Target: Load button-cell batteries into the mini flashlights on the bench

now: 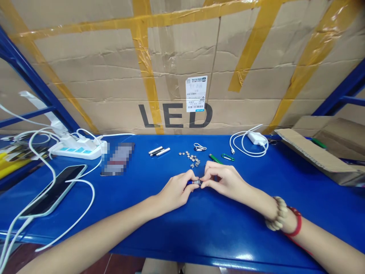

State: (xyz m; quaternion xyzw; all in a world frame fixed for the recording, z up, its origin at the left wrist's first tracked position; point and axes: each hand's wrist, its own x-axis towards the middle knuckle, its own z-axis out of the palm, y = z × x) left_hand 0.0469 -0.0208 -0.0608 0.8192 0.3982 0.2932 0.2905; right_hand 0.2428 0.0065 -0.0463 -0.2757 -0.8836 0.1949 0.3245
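Observation:
Between my two hands is a small blue cylinder with a silvery ribbed part (195, 182), lying roughly level just above the blue table. My left hand (179, 189) is closed, its thumb and finger gripping the blue end. At the other end, the thumb and finger of my right hand (224, 178) pinch the dark tip; whether they hold a separate small piece is too small to tell. Just beyond my hands lie several small silver discs (193, 158), like button cells. A green strip (215, 158) and a green carabiner (227, 157) lie beyond my right hand.
Silver tubes (163, 152) and a looped white cord (200, 147) lie farther back. Left are a phone (54, 190), a power strip (76, 149) and trailing white cables. Right are a charger (257, 138) and an open cardboard box (316, 152). A large carton (114, 76) stands behind.

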